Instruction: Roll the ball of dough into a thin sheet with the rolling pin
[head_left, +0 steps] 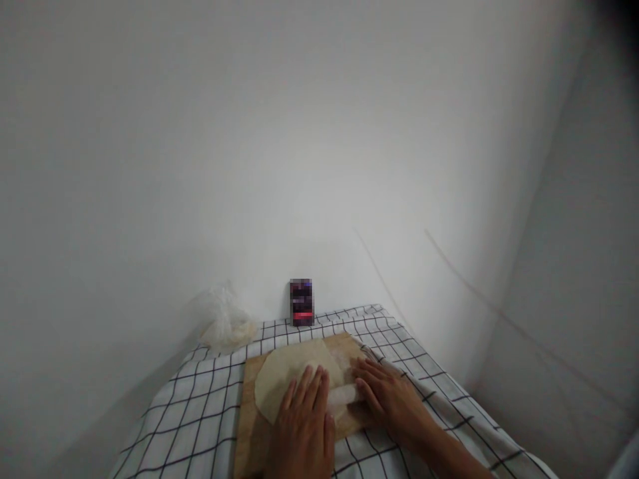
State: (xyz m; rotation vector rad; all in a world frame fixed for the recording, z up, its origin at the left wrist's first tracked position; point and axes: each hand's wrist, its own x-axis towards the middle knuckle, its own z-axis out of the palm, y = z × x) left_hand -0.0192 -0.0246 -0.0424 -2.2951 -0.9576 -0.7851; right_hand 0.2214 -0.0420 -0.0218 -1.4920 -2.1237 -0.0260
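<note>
A thin, pale sheet of rolled dough (285,372) lies on a wooden board (245,426). Across its near right part runs a whitish rolling pin (344,396), visible only between my two hands. My left hand (305,416) rests palm down over the dough at the pin's left end, fingers stretched forward. My right hand (389,396) lies over the pin's right end, its fingers extended and pointing left. Both ends of the pin are hidden under the hands. Neither hand's fingers wrap visibly around it.
A white cloth with dark grid lines (200,406) covers the table. A crumpled clear plastic bag (225,322) with something pale inside stands at the back left. A dark, pixelated upright object (302,303) leans near the white wall (319,166). Another wall rises on the right.
</note>
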